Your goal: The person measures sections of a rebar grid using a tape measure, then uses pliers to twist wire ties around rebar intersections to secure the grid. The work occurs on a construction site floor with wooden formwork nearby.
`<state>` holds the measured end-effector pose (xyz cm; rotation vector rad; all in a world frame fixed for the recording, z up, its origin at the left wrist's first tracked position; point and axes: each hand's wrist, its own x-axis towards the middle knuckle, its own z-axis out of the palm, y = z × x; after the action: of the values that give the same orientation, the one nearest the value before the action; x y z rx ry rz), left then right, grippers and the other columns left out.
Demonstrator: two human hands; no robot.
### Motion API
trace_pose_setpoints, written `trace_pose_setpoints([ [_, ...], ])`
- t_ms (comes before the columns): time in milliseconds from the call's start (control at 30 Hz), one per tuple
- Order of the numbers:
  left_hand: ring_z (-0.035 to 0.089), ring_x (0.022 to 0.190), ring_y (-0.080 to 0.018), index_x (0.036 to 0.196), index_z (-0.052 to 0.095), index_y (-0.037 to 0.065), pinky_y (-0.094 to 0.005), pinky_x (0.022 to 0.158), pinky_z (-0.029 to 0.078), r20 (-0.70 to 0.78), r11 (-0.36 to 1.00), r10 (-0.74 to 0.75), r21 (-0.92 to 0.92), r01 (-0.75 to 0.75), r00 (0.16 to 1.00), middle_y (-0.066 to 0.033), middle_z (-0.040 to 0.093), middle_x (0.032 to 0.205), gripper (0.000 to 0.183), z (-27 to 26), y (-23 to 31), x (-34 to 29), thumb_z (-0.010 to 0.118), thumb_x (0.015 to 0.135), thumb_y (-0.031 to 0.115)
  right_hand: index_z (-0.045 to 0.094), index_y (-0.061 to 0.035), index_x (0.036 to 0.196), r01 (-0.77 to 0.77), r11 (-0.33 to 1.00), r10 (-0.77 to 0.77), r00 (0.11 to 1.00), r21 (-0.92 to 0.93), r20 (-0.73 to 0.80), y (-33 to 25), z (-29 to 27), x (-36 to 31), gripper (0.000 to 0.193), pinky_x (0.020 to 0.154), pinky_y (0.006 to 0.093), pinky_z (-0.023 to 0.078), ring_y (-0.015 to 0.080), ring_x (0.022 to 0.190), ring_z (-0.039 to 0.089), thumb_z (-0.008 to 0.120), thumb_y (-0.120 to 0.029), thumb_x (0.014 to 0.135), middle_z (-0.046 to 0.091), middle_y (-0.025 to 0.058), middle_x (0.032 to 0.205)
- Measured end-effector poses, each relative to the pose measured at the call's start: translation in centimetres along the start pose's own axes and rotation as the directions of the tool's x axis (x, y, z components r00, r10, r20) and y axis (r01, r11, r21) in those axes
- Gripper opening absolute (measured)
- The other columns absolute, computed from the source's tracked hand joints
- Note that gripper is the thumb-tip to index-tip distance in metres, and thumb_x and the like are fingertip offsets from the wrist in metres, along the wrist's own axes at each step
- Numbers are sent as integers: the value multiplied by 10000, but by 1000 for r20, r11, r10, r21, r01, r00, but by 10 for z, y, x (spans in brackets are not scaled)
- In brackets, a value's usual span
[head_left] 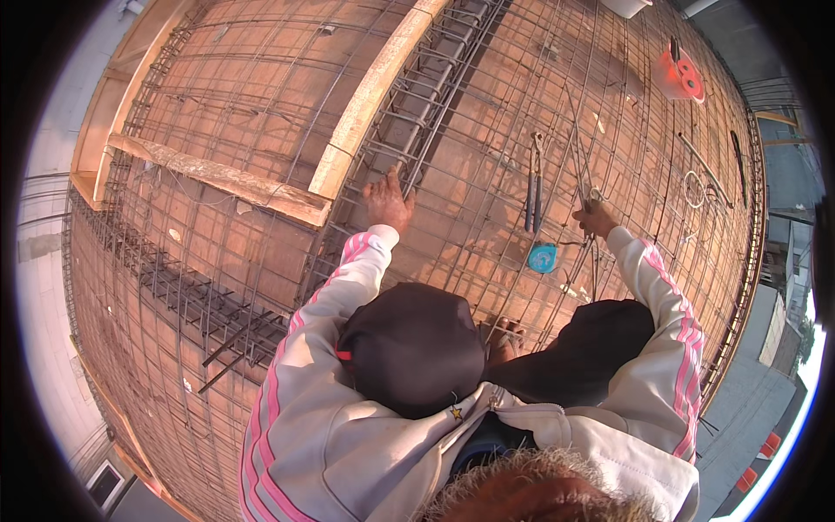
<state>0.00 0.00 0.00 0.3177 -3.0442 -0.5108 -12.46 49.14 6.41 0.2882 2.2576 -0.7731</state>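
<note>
My left hand [389,204] rests with its fingers stretched out on the bars of a long rebar cage [426,100], beside the end of a wooden plank. On the right, my right hand [597,218] is closed round some thin steel rods [574,143] that run above the mesh; the exact grip is partly hidden. Between my hands, end cutting pliers [533,187] with long dark handles lie on the rebar mesh [487,209]. Just below them is a round-cornered blue tape measure [542,257]. My knees are bent, and a bare foot [506,337] shows between them.
Long timber planks [370,100] and a shorter one [217,178] lie across the mesh at left. Toward the far right are a red container [678,76], a wire loop [694,189] and a loose rod [706,168]. Reddish boards lie under the mesh. Bar ends stick out at lower left.
</note>
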Motion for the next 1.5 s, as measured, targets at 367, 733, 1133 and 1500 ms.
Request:
trace_pose_setpoints([
  [367, 585, 1147, -341, 1414, 401, -9, -492, 1083, 303, -97, 997, -36, -64, 30, 995, -214, 621, 1190, 677, -3, -1, -7, 621, 894, 364, 637, 11, 838, 33, 999, -33, 999, -29, -15, 3, 2, 7, 255, 484, 352, 484, 186, 554, 624, 717, -231, 841, 627, 85, 646],
  [733, 600, 1128, -337, 1402, 432, 16, -526, 1020, 363, -130, 999, 48, 10, -47, 990, -210, 634, 1189, 678, 7, -1, -1, 651, 881, 389, 667, 17, 911, 9, 978, -18, 999, -211, -39, -7, 3, -1, 381, 587, 385, 538, 220, 661, 691, 746, -343, 816, 706, 118, 745],
  [1133, 625, 1123, -313, 1403, 428, 42, -485, 1013, 384, -16, 997, 64, 54, -63, 998, -142, 638, 1265, 627, 9, -9, 3, 601, 945, 434, 722, -19, 888, 35, 975, -39, 999, -218, -13, -24, 4, -15, 404, 679, 386, 557, 236, 743, 705, 763, -402, 767, 725, 84, 784],
  [1500, 635, 1099, -311, 1399, 436, 42, -467, 988, 395, -20, 993, 54, 102, -52, 998, -153, 636, 1269, 619, 9, -8, 4, 616, 941, 418, 752, -30, 823, 60, 978, -67, 997, -201, -29, -13, 9, -1, 419, 663, 379, 560, 229, 709, 710, 768, -443, 750, 729, 76, 756],
])
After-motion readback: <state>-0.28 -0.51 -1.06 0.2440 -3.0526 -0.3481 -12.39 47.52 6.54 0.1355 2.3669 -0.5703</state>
